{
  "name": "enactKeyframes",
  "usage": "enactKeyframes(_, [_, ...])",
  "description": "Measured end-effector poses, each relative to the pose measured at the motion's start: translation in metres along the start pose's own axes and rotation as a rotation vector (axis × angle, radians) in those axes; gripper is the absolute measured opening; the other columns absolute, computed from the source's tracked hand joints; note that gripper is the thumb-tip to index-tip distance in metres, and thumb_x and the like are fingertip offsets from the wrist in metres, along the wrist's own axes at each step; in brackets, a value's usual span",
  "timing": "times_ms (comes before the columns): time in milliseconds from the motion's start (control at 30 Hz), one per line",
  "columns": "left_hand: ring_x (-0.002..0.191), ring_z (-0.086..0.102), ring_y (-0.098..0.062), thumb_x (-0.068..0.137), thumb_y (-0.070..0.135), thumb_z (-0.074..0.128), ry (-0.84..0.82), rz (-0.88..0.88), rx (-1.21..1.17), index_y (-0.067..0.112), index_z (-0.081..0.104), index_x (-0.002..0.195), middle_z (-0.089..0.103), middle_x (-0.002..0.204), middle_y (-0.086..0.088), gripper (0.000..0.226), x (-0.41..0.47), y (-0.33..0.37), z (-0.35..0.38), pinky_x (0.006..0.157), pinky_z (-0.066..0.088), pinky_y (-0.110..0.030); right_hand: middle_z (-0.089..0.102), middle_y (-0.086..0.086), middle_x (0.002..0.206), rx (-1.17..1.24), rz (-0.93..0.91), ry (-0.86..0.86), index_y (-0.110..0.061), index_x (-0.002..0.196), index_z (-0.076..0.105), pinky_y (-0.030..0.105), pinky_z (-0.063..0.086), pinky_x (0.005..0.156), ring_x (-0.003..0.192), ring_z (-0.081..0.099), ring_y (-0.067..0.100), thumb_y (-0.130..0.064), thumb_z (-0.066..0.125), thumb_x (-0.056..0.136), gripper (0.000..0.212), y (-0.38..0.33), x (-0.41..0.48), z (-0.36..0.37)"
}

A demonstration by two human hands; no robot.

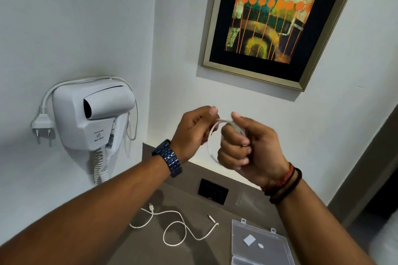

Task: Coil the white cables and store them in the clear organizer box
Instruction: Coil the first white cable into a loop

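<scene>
Both my hands are raised in front of the wall, holding one white cable [210,142]. My left hand [193,131] pinches one part of it between thumb and fingers. My right hand [247,146] is clenched around the cable, which is wound in loops around its fingers. A second white cable [175,229] lies loose and uncoiled on the grey-brown counter [137,245] below. The clear organizer box [258,243] stands open on the counter at the lower right, with two small white pieces lying on it.
A white wall-mounted hair dryer [92,118] with a dangling plug [43,123] hangs at the left. A framed painting [271,19] hangs above. A black socket plate [213,191] sits in the counter's back panel.
</scene>
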State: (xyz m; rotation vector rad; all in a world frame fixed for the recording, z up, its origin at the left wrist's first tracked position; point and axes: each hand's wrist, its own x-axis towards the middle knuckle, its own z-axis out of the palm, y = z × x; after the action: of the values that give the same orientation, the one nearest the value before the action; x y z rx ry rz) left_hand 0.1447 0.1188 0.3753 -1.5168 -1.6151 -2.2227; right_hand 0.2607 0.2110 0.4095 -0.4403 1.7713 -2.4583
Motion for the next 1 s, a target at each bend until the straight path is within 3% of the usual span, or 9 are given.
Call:
enactKeyframes(67, [0.051,0.043,-0.025,0.092,0.034,0.049,-0.012,-0.03,-0.031,0.008,0.06,0.073,0.05,0.057,-0.017,0.034,-0.003,0.0,0.004,0.043,0.041,-0.025,0.015,-0.003,0.039,0.107,-0.095,0.021,-0.019,0.049,0.024,0.026,0.012,0.039,0.034,0.011,0.014,-0.032,0.033,0.089,0.044,-0.006,-0.004,-0.005])
enactKeyframes(167, [0.06,0.054,-0.023,0.087,0.025,0.058,-0.011,-0.07,-0.014,0.016,0.068,0.079,0.064,0.063,0.011,0.016,-0.008,-0.001,0.009,0.052,0.051,-0.026,0.015,-0.004,0.038,0.151,-0.167,0.061,-0.02,0.048,0.022,0.026,0.01,0.04,0.034,0.01,0.014,-0.032,0.031,0.089,0.044,-0.013,-0.009,-0.011])
enactKeyframes(233, [0.066,0.06,-0.011,0.089,0.012,0.059,0.002,-0.078,0.031,0.021,0.07,0.08,0.067,0.067,0.015,0.017,-0.01,-0.003,0.013,0.06,0.052,-0.021,0.015,-0.004,0.038,0.149,-0.18,0.079,-0.02,0.048,0.022,0.025,0.01,0.04,0.034,0.011,0.014,-0.032,0.03,0.089,0.044,-0.013,-0.01,-0.012])
enactKeyframes(333, [0.074,0.062,0.0,0.085,0.003,0.063,0.014,-0.091,0.049,0.012,0.072,0.088,0.069,0.08,0.005,0.014,-0.011,-0.002,0.021,0.067,0.049,-0.014,0.014,-0.003,0.037,0.16,-0.198,0.095,-0.02,0.047,0.022,0.023,0.012,0.037,0.033,0.01,0.014,-0.031,0.029,0.089,0.044,-0.011,-0.009,-0.01])
enactKeyframes(467, [0.068,0.066,-0.004,0.084,0.002,0.063,0.027,-0.209,-0.133,0.007,0.073,0.091,0.073,0.07,0.009,0.013,-0.017,0.003,0.032,0.062,0.052,-0.015,0.014,-0.004,0.037,0.162,-0.22,0.112,-0.02,0.046,0.021,0.025,0.008,0.038,0.032,0.01,0.014,-0.031,0.03,0.088,0.044,-0.009,-0.008,-0.011])
enactKeyframes(633, [0.082,0.071,-0.018,0.089,0.016,0.059,0.001,-0.357,-0.345,0.01,0.074,0.095,0.076,0.085,-0.005,0.017,-0.023,0.005,0.03,0.071,0.057,-0.026,0.014,-0.003,0.037,0.144,-0.238,0.155,-0.021,0.046,0.023,0.025,0.01,0.038,0.032,0.01,0.014,-0.031,0.03,0.088,0.044,-0.01,-0.014,-0.015])
enactKeyframes(800, [0.092,0.07,-0.023,0.07,0.043,0.067,-0.068,-0.433,-0.477,0.007,0.072,0.1,0.075,0.098,-0.011,0.047,-0.024,0.007,0.024,0.077,0.057,-0.03,0.014,-0.003,0.037,0.141,-0.234,0.171,-0.02,0.046,0.022,0.023,0.011,0.038,0.032,0.01,0.014,-0.031,0.031,0.088,0.044,-0.007,-0.017,-0.017])
enactKeyframes(900, [0.096,0.068,-0.024,0.07,0.042,0.068,-0.117,-0.439,-0.514,0.004,0.069,0.105,0.074,0.101,-0.01,0.051,-0.025,0.007,0.02,0.082,0.055,-0.032,0.014,-0.004,0.037,0.156,-0.229,0.151,-0.02,0.046,0.022,0.023,0.012,0.037,0.032,0.009,0.014,-0.031,0.031,0.088,0.044,-0.006,-0.016,-0.019])
enactKeyframes(1000, [0.094,0.068,-0.022,0.074,0.029,0.069,-0.144,-0.431,-0.492,0.005,0.069,0.105,0.075,0.096,-0.007,0.039,-0.027,0.006,0.019,0.08,0.055,-0.03,0.014,-0.003,0.036,0.157,-0.221,0.146,-0.02,0.046,0.022,0.023,0.013,0.037,0.032,0.009,0.014,-0.03,0.03,0.088,0.044,-0.005,-0.017,-0.021])
